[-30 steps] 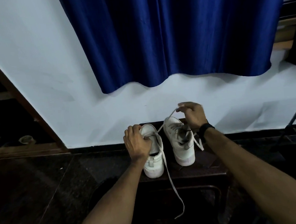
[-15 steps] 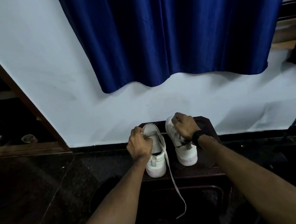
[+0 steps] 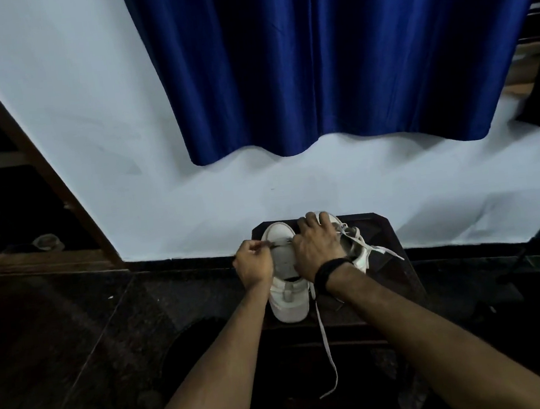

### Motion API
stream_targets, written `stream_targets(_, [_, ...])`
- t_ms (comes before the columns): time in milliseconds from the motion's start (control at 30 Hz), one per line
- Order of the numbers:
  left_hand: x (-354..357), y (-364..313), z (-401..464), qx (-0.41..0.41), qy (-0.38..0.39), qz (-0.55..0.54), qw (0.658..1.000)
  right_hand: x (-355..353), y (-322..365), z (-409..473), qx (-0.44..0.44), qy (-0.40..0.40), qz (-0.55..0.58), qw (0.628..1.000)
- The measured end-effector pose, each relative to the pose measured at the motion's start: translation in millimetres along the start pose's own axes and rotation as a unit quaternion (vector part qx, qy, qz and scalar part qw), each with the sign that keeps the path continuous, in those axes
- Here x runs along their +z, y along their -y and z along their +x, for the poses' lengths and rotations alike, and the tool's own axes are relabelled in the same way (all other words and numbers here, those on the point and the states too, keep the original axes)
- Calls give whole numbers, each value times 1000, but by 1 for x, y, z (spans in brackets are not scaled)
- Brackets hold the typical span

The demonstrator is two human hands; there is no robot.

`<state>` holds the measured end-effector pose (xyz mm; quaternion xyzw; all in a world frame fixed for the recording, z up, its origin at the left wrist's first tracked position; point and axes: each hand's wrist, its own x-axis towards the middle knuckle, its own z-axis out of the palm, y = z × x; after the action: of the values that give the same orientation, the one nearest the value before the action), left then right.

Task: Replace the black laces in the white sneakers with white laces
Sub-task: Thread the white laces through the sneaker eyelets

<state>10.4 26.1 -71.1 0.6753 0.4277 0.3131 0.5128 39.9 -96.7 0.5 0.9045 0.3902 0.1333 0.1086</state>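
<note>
A blue curtain (image 3: 340,63) hangs above the dark stool (image 3: 399,277). On it stand 2 white sneakers, toes toward the wall. Left hand (image 3: 253,266) pinches the white lace (image 3: 324,341) across the left sneaker (image 3: 287,299); right hand (image 3: 318,249) curls over it, partly hiding the right sneaker (image 3: 358,251).

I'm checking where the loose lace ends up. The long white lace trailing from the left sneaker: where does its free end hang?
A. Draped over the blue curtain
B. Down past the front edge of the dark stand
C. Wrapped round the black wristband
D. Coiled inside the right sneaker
B: the white lace runs from the left sneaker down over the dark stand's front edge and dangles below it.
</note>
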Motion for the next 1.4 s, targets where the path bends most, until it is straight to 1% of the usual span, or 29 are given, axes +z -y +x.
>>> stream_targets(100, [-5, 2, 0, -31, 8, 11, 999, -4, 5, -2, -6, 12, -43, 999])
stream_targets(200, [-10, 2, -1, -51, 14, -2, 999, -7, 9, 0, -44, 17, -87, 995])
stream_targets(267, [-12, 1, -2, -66, 28, -9, 997, -12, 13, 0, -75, 36, -102, 991])
stream_targets(333, [-11, -3, -6, -78, 51, -4, 996, -16, 17, -1, -83, 63, -98, 990])
stream_targets(400, [-9, -5, -9, -78, 69, 0, 995, -17, 15, -1, -50, 106, -41, 992])
stream_targets(433, [-8, -5, -9, -81, 71, 2, 994, -15, 12, 2, -13, 133, 23, 991])
stream_targets(467, [-7, -5, -9, -83, 71, 4, 994, -15, 6, 6, 31, 161, 119, 979])
stream_targets(500, [-7, -6, -9, -85, 71, 2, 994, -16, -1, 10, 70, 180, 243, 951])
stream_targets(533, [-6, -5, -10, -87, 70, 5, 994, -19, -9, 14, 94, 187, 372, 904])
stream_targets(567, [-6, -7, -12, -89, 70, 9, 994, -23, -17, 15, 118, 177, 489, 846])
stream_targets(600, [-5, -10, -15, -91, 69, 15, 993, -29, -23, 16, 140, 144, 575, 793])
stream_targets(667, [-4, -15, -17, -98, 75, 32, 992, -41, -31, 16, 152, 92, 697, 694])
stream_targets(700, [-4, -18, -18, -103, 89, 54, 989, -47, -32, 16, 145, 85, 748, 642])
stream_targets(733, [-5, -21, -20, -101, 104, 89, 986, -54, -32, 15, 137, 79, 786, 597])
stream_targets(767, [-7, -25, -21, -75, 98, 126, 984, -61, -32, 15, 133, 71, 814, 562])
stream_targets(800, [-8, -31, -24, -24, 79, 145, 986, -69, -33, 16, 134, 59, 829, 540])
stream_targets(867, [-14, -48, -35, 115, 38, 104, 987, -79, -39, 21, 142, 25, 848, 510])
stream_targets(900, [-18, -60, -43, 150, 67, 43, 985, -83, -42, 23, 146, 10, 856, 496])
stream_targets(933, [-22, -75, -51, 119, 152, -34, 981, -85, -46, 24, 154, 1, 861, 485])
stream_targets(967, [-25, -89, -58, 57, 269, -92, 957, -86, -50, 26, 163, -4, 861, 481])
stream_targets(1000, [-30, -97, -62, 3, 363, -127, 923, -86, -55, 27, 175, -7, 851, 495])
stream_targets(1033, [-37, -103, -62, -23, 426, -136, 894, -84, -61, 27, 189, -11, 827, 529])
stream_targets(1067, [-43, -105, -58, -22, 447, -128, 885, -81, -68, 26, 200, -14, 798, 568])
stream_targets(1100, [-50, -105, -51, -11, 448, -123, 885, -76, -76, 24, 209, -13, 770, 603])
stream_targets(1133, [-57, -101, -41, -1, 438, -116, 892, -72, -85, 21, 216, -7, 747, 628])
stream_targets(1233, [-86, -92, -18, 10, 416, -54, 907, -52, -109, 7, 232, 26, 691, 685])
stream_targets(1300, [-101, -85, -7, 14, 406, -10, 914, -39, -119, 0, 243, 28, 655, 715])
stream_targets(1367, [-109, -78, 1, 9, 393, -4, 919, -27, -127, -4, 255, 40, 609, 750])
stream_targets(1400, [-111, -77, 4, 9, 387, 1, 922, -24, -129, -6, 255, 64, 569, 779])
